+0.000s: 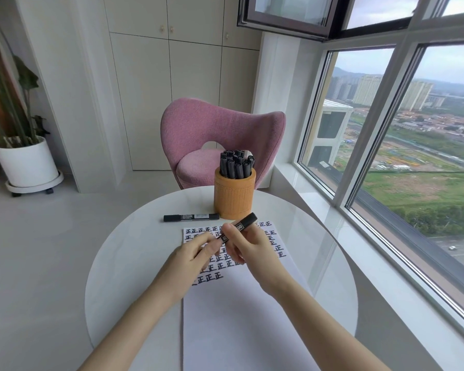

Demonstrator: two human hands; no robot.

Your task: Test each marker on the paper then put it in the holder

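Both hands over paper (241, 317), sharing one black marker (241, 225): right hand (248, 246) pinching barrel, left hand (196, 254) fingertips closed on lower end. Second marker (190, 217) flat on round table (134, 263), left of holder (235, 195). Holder stuffed, roughly dozen markers, exact count unclear.
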